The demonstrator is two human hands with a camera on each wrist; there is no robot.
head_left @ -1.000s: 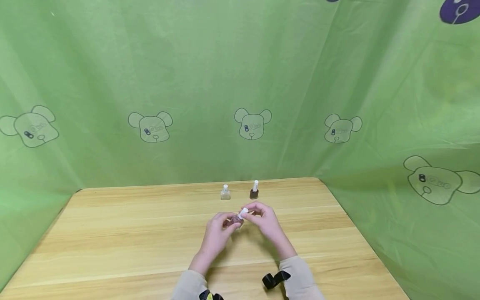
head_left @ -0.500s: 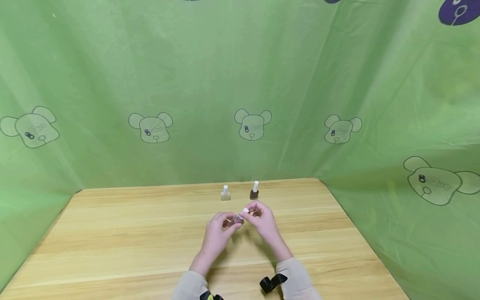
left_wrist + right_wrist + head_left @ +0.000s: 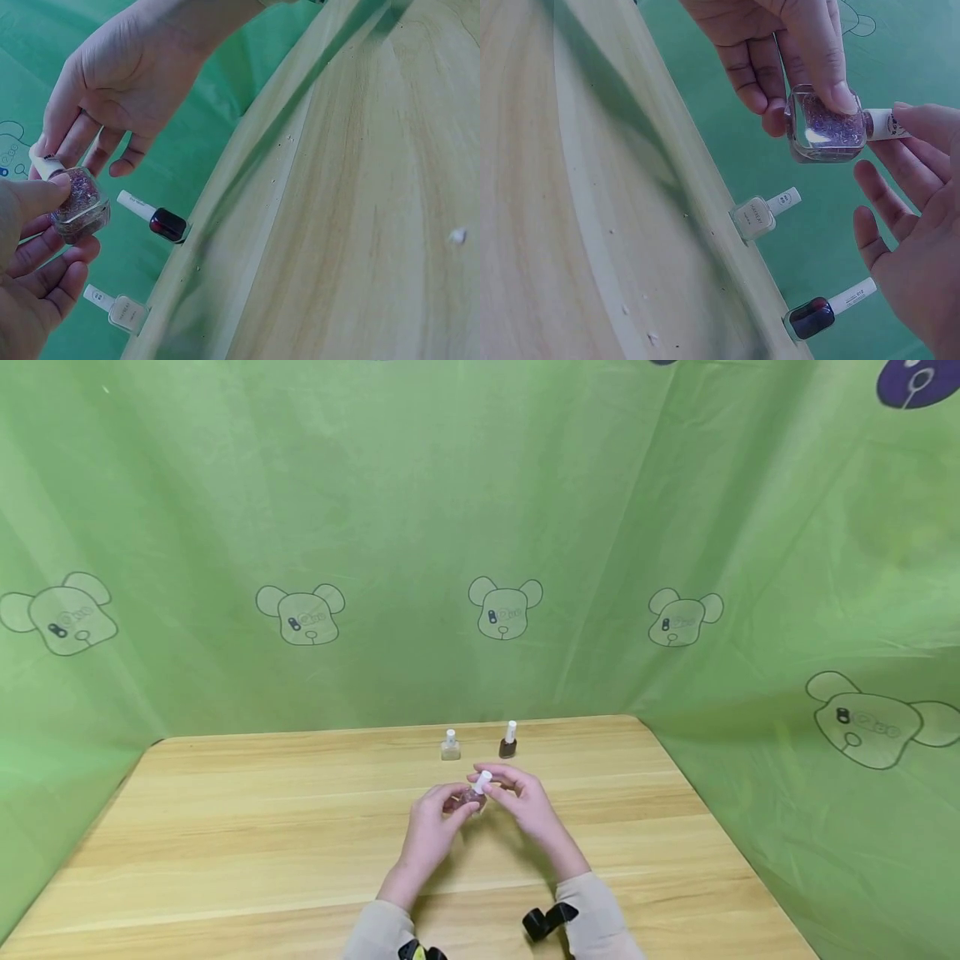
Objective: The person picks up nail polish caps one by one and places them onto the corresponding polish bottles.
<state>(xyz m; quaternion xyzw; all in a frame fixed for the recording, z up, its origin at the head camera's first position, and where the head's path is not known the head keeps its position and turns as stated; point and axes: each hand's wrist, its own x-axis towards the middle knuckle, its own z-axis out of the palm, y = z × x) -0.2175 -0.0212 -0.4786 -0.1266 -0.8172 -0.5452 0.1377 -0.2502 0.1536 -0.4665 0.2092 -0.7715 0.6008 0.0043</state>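
A nail polish bottle with purple-pink glitter point(image 3: 821, 142) is held over the wooden table. My left hand point(image 3: 429, 827) grips its glass body between thumb and fingers. The thumb and index finger of my right hand point(image 3: 531, 806) pinch its white cap point(image 3: 883, 124), while the other fingers are spread apart. In the head view the bottle tilts slightly, cap up and to the right. Whether the cap is fully screwed down cannot be told. Behind the hands stand a clear nail polish bottle point(image 3: 450, 751) and a dark red one point(image 3: 507, 748), both upright with white caps.
The wooden table point(image 3: 262, 827) extends to both sides of the hands. A green curtain point(image 3: 405, 527) with bear-head drawings encloses its back and sides. Small white specks point(image 3: 457, 235) lie on the tabletop.
My right fingers shift around the cap; the index finger now extends further left past it. More of the cap shows than half a second ago. The left hand stays nearly still.
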